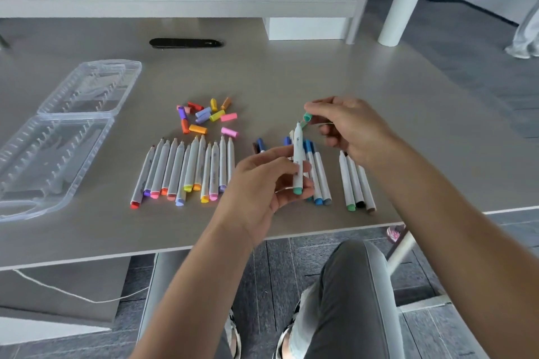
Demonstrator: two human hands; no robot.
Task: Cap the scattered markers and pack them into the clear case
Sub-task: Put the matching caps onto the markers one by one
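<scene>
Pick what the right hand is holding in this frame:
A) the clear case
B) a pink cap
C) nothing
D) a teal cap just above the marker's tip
D: the right hand pinches a teal cap just above the bare tip of the teal marker, which the left hand holds upright.

Colours on the grey table (291, 73)

Left of the white, teal-ended marker (297, 160): loose caps (207, 117) in yellow, pink, orange, red, lilac; teal cap (307, 117) just above it.
</scene>
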